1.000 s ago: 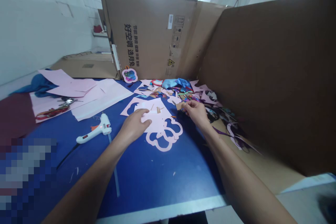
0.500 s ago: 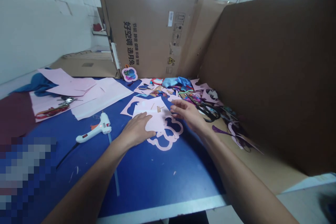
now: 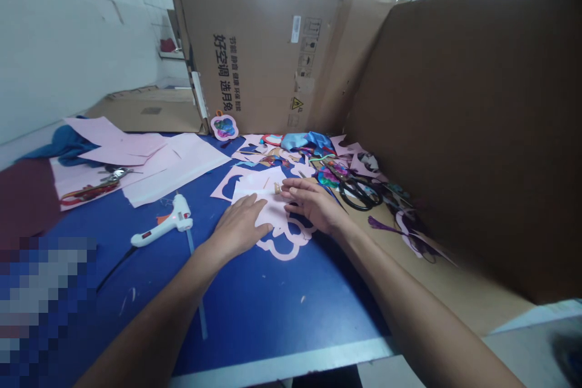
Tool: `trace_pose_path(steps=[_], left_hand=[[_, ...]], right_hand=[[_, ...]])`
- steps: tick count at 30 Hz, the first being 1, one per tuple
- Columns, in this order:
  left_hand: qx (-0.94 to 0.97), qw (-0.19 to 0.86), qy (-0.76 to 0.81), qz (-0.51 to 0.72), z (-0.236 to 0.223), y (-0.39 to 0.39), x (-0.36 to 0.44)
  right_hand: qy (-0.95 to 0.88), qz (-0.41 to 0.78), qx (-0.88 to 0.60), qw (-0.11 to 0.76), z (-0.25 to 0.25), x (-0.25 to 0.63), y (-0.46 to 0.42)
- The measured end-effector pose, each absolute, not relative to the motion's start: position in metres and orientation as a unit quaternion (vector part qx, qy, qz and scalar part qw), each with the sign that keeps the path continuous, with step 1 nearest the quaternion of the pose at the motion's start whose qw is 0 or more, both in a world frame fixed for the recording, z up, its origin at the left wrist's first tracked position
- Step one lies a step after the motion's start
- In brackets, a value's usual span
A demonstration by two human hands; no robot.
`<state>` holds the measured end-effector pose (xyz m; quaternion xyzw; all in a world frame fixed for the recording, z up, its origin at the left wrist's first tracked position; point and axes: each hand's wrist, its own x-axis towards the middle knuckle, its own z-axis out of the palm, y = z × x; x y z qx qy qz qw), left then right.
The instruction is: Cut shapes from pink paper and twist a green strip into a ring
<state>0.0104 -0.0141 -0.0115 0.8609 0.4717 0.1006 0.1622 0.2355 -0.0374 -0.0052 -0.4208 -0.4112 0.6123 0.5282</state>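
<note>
My left hand (image 3: 242,219) lies flat with its fingers stretched out, on the left side of a pale pink paper sheet (image 3: 257,180). From the right, my right hand (image 3: 313,203) reaches over the same sheet, its fingers extended and slightly apart. Its fingertips are close to a small brown piece (image 3: 277,188) on the paper; whether they touch it I cannot tell. A thin brown sliver (image 3: 266,182) lies beside that piece. Below my hands, pink flower-shaped paper outlines (image 3: 284,254) overlap on the blue table, partly covered by the right hand.
A white glue gun (image 3: 163,225) lies at the left. Black-handled scissors (image 3: 361,193) rest among scraps at the right. Pink sheets (image 3: 122,142) are stacked at the back left. A flower-shaped ornament (image 3: 224,127) leans on the cardboard wall (image 3: 273,60); another cardboard panel (image 3: 464,121) bounds the right.
My right hand has moved left, farther over the sheet and toward the small brown piece. It now covers more of the paper outlines. My left hand has stayed nearly still.
</note>
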Motion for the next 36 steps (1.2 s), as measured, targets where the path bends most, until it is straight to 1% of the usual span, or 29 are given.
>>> trace_pose_path(steps=[6,11,19,23,30,36], left_hand=[[0.871,0.147,0.462,0.084,-0.012,-0.014,0.011],[0.873,0.155,0.448,0.111,-0.016,-0.013,0.012],[0.881,0.149,0.428,0.137,-0.022,-0.009,0.01],[0.886,0.155,0.415,0.134,-0.022,-0.01,0.01],[0.886,0.155,0.418,0.127,-0.017,-0.013,0.011],[0.877,0.179,0.417,0.158,-0.018,-0.015,0.012]], right_hand=[[-0.402,0.608,-0.417,0.542,-0.007,0.237,-0.035],[-0.386,0.603,-0.42,0.557,-0.005,0.236,-0.036],[-0.389,0.591,-0.441,0.552,-0.008,0.237,-0.034],[-0.416,0.553,-0.474,0.545,-0.009,0.237,-0.035],[-0.477,0.453,-0.55,0.515,-0.016,0.241,-0.032],[-0.437,0.484,-0.559,0.513,-0.02,0.245,-0.028]])
